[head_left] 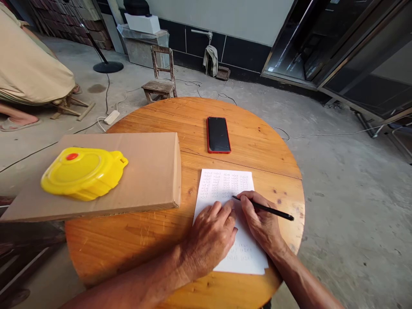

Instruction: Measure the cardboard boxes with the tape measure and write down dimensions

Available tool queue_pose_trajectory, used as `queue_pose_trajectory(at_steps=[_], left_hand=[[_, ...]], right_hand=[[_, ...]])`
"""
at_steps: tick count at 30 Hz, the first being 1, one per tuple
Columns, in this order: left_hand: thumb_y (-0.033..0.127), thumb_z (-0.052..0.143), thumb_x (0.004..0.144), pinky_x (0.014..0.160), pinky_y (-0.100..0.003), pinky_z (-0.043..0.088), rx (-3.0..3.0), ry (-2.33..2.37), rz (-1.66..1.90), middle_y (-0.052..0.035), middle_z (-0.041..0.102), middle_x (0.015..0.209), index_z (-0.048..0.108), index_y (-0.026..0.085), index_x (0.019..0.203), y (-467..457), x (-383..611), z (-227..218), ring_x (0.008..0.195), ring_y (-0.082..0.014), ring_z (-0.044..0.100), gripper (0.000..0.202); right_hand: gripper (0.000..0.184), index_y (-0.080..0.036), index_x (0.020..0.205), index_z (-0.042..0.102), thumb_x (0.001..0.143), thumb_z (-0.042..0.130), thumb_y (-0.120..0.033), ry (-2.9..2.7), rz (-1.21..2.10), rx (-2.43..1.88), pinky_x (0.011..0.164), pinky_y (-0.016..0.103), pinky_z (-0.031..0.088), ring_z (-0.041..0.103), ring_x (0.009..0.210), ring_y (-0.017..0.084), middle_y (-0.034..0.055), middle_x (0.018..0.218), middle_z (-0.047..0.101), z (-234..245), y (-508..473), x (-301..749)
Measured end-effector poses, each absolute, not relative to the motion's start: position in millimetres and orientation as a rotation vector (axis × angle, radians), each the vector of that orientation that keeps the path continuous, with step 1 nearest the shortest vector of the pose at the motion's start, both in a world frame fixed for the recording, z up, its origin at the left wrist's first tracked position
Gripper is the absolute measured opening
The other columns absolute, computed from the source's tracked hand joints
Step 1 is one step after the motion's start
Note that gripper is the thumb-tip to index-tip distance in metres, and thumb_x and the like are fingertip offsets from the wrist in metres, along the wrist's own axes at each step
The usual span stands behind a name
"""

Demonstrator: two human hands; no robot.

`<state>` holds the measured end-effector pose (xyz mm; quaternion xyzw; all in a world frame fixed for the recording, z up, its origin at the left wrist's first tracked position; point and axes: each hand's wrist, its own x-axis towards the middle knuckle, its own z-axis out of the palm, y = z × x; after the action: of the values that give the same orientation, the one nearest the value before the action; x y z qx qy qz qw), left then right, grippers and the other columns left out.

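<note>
Though partly covered by the left hand [214,236] and right hand [262,219], showing as handwritten paper [225,185] mainly toward twelve o'clock from the left hand. Resting palm-down on it with the left, with fingers loosely bent and close together. At two o'clock from there, pinching a pen [272,210] between right thumb and fingers, with tip at the writing and tail toward four o'clock.

1. Round wooden table [144,249], orange-brown, knotted towards the right edge and seamed across its boards
2. Cardboard box [151,171], lying flat, jutting out past the table's left edge
3. Red-edged phone [219,134], dark screen up, closer to the far edge
4. Handwritten white sheets [222,182], overlapping, towards the near right edge
</note>
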<state>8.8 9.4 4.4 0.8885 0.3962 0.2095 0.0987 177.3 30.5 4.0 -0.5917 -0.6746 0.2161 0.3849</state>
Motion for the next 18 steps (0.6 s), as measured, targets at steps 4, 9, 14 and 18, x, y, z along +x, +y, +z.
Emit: queue_pose_trajectory(at_steps=[4,9,14,18], left_hand=[[0.018,0.054,0.091,0.085,-0.042,0.052,2.623,1.164,0.613,-0.009,0.06,0.128,0.059,0.013,0.117,9.0,9.0,5.3,0.101,-0.0261,0.056,0.028],[0.018,0.054,0.091,0.086,-0.042,0.052,2.614,1.169,0.613,-0.0086,0.06,0.129,0.059,0.013,0.118,9.3,8.1,5.9,0.101,-0.0263,0.056,0.029],[0.018,0.054,0.091,0.086,-0.042,0.052,2.601,1.167,0.619,-0.008,0.06,0.128,0.058,0.012,0.12,9.8,8.3,5.4,0.101,-0.0261,0.055,0.03],[0.018,0.055,0.091,0.087,-0.042,0.052,2.594,1.166,0.629,-0.0082,0.06,0.128,0.059,0.013,0.119,10.7,8.8,4.2,0.102,-0.026,0.055,0.029]], right_hand=[[0.02,-0.02,0.084,0.067,0.093,0.05,-0.026,-1.724,0.559,-1.515,0.065,0.028,0.05,0.065,0.066,0.017,0.0027,0.075,0.071,3.8,30.9,176.6],[0.02,-0.019,0.084,0.067,0.093,0.05,-0.025,-1.732,0.563,-1.511,0.065,0.028,0.05,0.065,0.067,0.016,0.0027,0.075,0.071,4.6,31.3,176.3],[0.02,-0.019,0.083,0.066,0.092,0.05,-0.025,-1.749,0.555,-1.498,0.063,0.027,0.05,0.065,0.065,0.016,0.0023,0.073,0.071,6.5,29.9,177.3],[0.019,-0.019,0.081,0.066,0.091,0.05,-0.024,-1.742,0.558,-1.497,0.062,0.027,0.05,0.064,0.064,0.016,0.0023,0.072,0.071,8.0,30.5,176.8]])
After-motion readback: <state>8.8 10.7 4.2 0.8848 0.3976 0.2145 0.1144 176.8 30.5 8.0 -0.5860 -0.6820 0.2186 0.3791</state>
